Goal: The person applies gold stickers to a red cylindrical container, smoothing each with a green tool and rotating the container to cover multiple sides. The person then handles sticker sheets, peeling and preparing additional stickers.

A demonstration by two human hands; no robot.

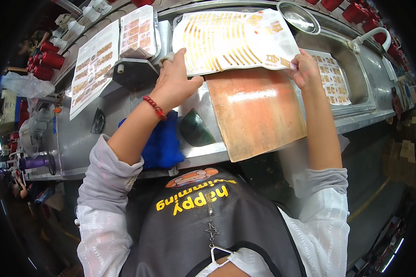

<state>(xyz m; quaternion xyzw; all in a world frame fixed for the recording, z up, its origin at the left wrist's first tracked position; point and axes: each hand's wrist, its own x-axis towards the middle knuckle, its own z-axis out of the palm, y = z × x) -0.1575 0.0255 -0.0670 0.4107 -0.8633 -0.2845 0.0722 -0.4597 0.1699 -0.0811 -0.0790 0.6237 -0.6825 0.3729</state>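
A white sheet with curved gold stripes [231, 39] lies over the far end of an orange-brown wooden board [256, 111], which rests across a metal sink. My left hand [175, 81], with a red bead bracelet on the wrist, presses on the sheet's near left edge, thumb on the paper. At the sheet's right edge my right hand [304, 69] pinches the paper between fingers and thumb.
A blue cloth [164, 145] and a dark green curved piece [196, 129] sit on the steel counter near me. More gold-printed sheets [94, 64] lie at the left, another [333, 78] in the basin. A metal bowl [298, 17], a tap [370, 37] and red spools [46, 62] stand farther off.
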